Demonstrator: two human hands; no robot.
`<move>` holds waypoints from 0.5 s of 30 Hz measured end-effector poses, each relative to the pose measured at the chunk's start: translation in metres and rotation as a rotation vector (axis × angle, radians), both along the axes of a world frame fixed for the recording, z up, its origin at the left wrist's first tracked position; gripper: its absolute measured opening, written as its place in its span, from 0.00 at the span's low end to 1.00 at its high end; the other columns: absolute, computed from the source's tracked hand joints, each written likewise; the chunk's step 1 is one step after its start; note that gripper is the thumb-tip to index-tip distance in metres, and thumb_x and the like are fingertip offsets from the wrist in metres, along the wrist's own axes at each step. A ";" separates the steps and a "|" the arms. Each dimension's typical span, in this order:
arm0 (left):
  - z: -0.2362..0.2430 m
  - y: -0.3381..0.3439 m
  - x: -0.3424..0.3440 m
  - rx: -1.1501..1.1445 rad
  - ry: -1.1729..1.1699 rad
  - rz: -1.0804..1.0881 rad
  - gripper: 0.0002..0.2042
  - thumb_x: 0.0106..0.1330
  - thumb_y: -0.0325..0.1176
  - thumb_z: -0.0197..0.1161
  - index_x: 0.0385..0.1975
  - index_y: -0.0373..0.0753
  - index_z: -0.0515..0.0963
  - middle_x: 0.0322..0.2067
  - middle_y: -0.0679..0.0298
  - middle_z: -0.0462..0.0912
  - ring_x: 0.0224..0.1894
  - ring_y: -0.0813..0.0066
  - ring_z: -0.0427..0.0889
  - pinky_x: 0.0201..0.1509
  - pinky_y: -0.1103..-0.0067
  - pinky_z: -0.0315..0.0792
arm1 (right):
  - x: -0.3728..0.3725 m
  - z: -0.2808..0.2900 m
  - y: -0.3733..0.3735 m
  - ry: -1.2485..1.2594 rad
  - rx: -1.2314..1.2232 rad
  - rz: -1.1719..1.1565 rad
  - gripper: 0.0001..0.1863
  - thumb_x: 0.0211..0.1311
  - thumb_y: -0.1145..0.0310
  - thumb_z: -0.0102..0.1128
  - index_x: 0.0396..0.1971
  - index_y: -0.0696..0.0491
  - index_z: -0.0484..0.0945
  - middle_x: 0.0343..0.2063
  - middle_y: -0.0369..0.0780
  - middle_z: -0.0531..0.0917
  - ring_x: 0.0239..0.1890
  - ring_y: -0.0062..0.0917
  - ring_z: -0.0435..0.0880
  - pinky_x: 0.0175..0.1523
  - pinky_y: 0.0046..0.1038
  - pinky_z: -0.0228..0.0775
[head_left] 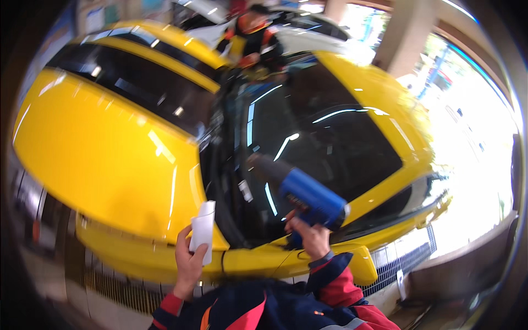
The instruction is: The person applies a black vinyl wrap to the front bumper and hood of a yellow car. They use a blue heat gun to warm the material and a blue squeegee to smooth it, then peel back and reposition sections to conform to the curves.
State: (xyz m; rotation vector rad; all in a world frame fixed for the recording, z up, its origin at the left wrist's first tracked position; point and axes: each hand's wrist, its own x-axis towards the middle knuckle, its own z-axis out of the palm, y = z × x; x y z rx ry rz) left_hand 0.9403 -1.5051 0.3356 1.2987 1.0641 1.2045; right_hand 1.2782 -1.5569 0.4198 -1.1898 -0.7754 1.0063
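Observation:
My right hand (311,237) is wrapped round the grip of a blue heat gun (312,197). Its dark nozzle points up and left over the dark windshield (324,132) of a yellow car. In my left hand (188,258) is a white, flat piece (203,231), perhaps folded paper or a card; its exact kind is not clear. That hand is above the near edge of the yellow hood (110,159), close to the windshield's lower corner. The picture is somewhat blurred.
Across the car a person (254,44) in a dark and orange jacket stands by the windshield. A yellow side mirror (360,265) juts out near my right forearm. A white car (308,25) is parked behind. Floor grating (124,291) runs along the near side.

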 end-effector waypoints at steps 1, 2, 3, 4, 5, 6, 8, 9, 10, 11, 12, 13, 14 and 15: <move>0.000 0.016 0.009 -0.170 -0.055 -0.017 0.30 0.75 0.27 0.65 0.75 0.35 0.66 0.48 0.56 0.87 0.39 0.72 0.87 0.37 0.76 0.82 | -0.002 0.002 -0.002 0.059 0.056 0.000 0.11 0.73 0.76 0.70 0.51 0.61 0.84 0.40 0.42 0.90 0.37 0.26 0.90 0.48 0.29 0.85; 0.000 0.030 0.014 -0.303 -0.109 -0.077 0.30 0.76 0.28 0.64 0.76 0.36 0.65 0.47 0.55 0.87 0.36 0.72 0.87 0.32 0.77 0.81 | -0.003 0.003 -0.005 0.079 0.032 -0.031 0.10 0.73 0.74 0.71 0.50 0.59 0.85 0.40 0.40 0.90 0.38 0.25 0.90 0.49 0.29 0.84; -0.003 0.046 0.022 -0.462 -0.123 -0.101 0.30 0.77 0.29 0.62 0.77 0.37 0.63 0.47 0.54 0.87 0.33 0.71 0.87 0.27 0.77 0.79 | -0.004 0.001 -0.007 0.112 0.076 -0.014 0.08 0.74 0.71 0.72 0.48 0.58 0.87 0.39 0.39 0.91 0.39 0.24 0.90 0.50 0.29 0.84; -0.005 0.060 0.033 -0.536 -0.142 -0.131 0.30 0.78 0.32 0.61 0.77 0.37 0.63 0.45 0.55 0.87 0.30 0.69 0.86 0.25 0.75 0.78 | -0.002 0.001 -0.010 0.125 0.048 -0.044 0.09 0.74 0.70 0.73 0.47 0.57 0.87 0.39 0.38 0.91 0.38 0.24 0.90 0.49 0.29 0.83; -0.016 0.060 0.053 -0.598 -0.145 -0.130 0.27 0.78 0.33 0.61 0.75 0.38 0.67 0.41 0.57 0.86 0.30 0.68 0.85 0.24 0.74 0.76 | 0.004 -0.007 -0.026 0.144 0.091 -0.080 0.08 0.75 0.71 0.72 0.47 0.57 0.87 0.38 0.39 0.90 0.37 0.24 0.89 0.47 0.29 0.82; -0.019 0.073 0.065 -0.594 -0.197 -0.199 0.25 0.78 0.33 0.61 0.74 0.39 0.69 0.40 0.58 0.86 0.29 0.69 0.85 0.25 0.75 0.76 | 0.005 -0.009 -0.033 0.154 0.071 -0.115 0.08 0.74 0.71 0.72 0.47 0.58 0.87 0.37 0.39 0.90 0.37 0.24 0.89 0.47 0.29 0.82; -0.027 0.105 0.089 -0.684 -0.171 -0.218 0.22 0.79 0.35 0.62 0.70 0.40 0.73 0.38 0.59 0.85 0.29 0.70 0.83 0.26 0.76 0.74 | 0.013 -0.018 -0.047 0.185 0.041 -0.151 0.08 0.74 0.73 0.71 0.47 0.59 0.85 0.36 0.40 0.89 0.36 0.25 0.88 0.46 0.30 0.82; -0.031 0.122 0.105 -0.731 -0.146 -0.206 0.20 0.80 0.36 0.63 0.68 0.41 0.74 0.38 0.60 0.85 0.29 0.70 0.83 0.26 0.76 0.73 | 0.020 -0.021 -0.056 0.196 0.030 -0.155 0.08 0.74 0.74 0.71 0.48 0.59 0.85 0.36 0.40 0.88 0.35 0.25 0.88 0.45 0.30 0.82; -0.034 0.142 0.121 -0.742 -0.150 -0.220 0.17 0.79 0.38 0.65 0.61 0.39 0.76 0.36 0.59 0.85 0.27 0.69 0.83 0.24 0.75 0.74 | 0.021 -0.027 -0.063 0.237 0.064 -0.229 0.12 0.73 0.76 0.70 0.52 0.60 0.82 0.36 0.41 0.88 0.35 0.27 0.88 0.44 0.31 0.82; -0.036 0.163 0.136 -0.802 -0.114 -0.241 0.13 0.79 0.38 0.65 0.56 0.40 0.79 0.34 0.60 0.85 0.27 0.70 0.83 0.24 0.75 0.74 | 0.026 -0.030 -0.070 0.255 0.074 -0.235 0.15 0.74 0.77 0.69 0.56 0.61 0.80 0.38 0.43 0.88 0.35 0.27 0.88 0.43 0.32 0.83; -0.037 0.182 0.151 -0.788 -0.049 -0.256 0.13 0.79 0.38 0.65 0.55 0.40 0.79 0.34 0.60 0.85 0.27 0.69 0.83 0.24 0.75 0.74 | 0.029 -0.033 -0.077 0.265 0.042 -0.273 0.15 0.74 0.78 0.68 0.57 0.61 0.79 0.38 0.44 0.88 0.35 0.28 0.88 0.43 0.32 0.83; -0.032 0.203 0.167 -0.772 0.021 -0.268 0.12 0.79 0.38 0.65 0.54 0.40 0.80 0.33 0.60 0.85 0.26 0.69 0.82 0.24 0.74 0.73 | 0.032 -0.036 -0.082 0.290 0.082 -0.271 0.16 0.74 0.78 0.68 0.58 0.61 0.79 0.38 0.44 0.88 0.35 0.28 0.88 0.43 0.32 0.83; -0.022 0.229 0.188 -0.714 0.022 -0.266 0.12 0.78 0.38 0.66 0.53 0.39 0.80 0.34 0.59 0.85 0.26 0.68 0.83 0.23 0.73 0.74 | 0.037 -0.038 -0.088 0.285 0.034 -0.308 0.16 0.74 0.78 0.67 0.58 0.61 0.78 0.39 0.44 0.88 0.35 0.29 0.88 0.43 0.32 0.84; -0.007 0.258 0.207 -0.682 0.057 -0.243 0.12 0.78 0.37 0.66 0.53 0.39 0.80 0.35 0.59 0.85 0.26 0.66 0.83 0.23 0.72 0.74 | 0.041 -0.039 -0.092 0.303 0.048 -0.309 0.17 0.74 0.79 0.67 0.58 0.61 0.78 0.39 0.45 0.88 0.35 0.29 0.88 0.43 0.32 0.84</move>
